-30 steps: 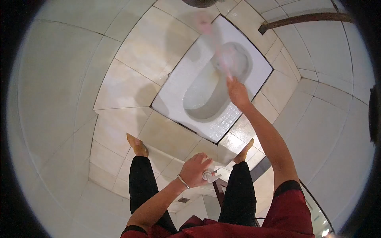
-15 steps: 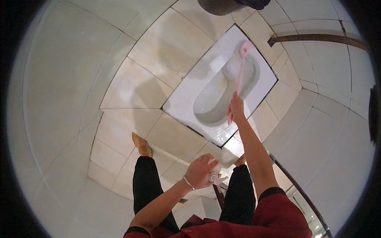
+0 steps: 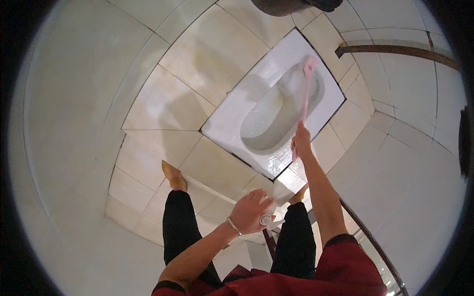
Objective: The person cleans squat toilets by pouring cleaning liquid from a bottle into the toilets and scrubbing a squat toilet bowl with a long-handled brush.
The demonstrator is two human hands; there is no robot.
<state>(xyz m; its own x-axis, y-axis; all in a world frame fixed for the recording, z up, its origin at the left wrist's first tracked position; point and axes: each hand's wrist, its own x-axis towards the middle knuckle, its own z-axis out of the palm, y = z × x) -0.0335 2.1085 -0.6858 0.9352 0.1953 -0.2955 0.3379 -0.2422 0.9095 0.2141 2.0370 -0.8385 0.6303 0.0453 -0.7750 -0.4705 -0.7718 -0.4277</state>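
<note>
My right hand [image 3: 301, 140] is closed round the handle of a pink toilet brush [image 3: 306, 93]. The brush head lies at the far rim of a white squat toilet [image 3: 232, 129] set in the floor. Water glistens in the bowl and on the near right corner of the rim. In front of my body, my left hand [image 3: 251, 212] grips a pump bottle [image 3: 266, 220]; its white pump nozzle sticks out to the right, and the hand hides most of the bottle.
Beige floor tiles [image 3: 163, 103] with a raised step surround the toilet. A dark bin [image 3: 281, 6] stands at the far edge. On the right wall is a brown grab bar [image 3: 400, 49]. My bare left foot [image 3: 174, 176] is on the tiles.
My right hand has shifted slightly right, and the brush head has slid a little right and nearer along the toilet's far end. My left hand keeps its hold on the pump bottle.
</note>
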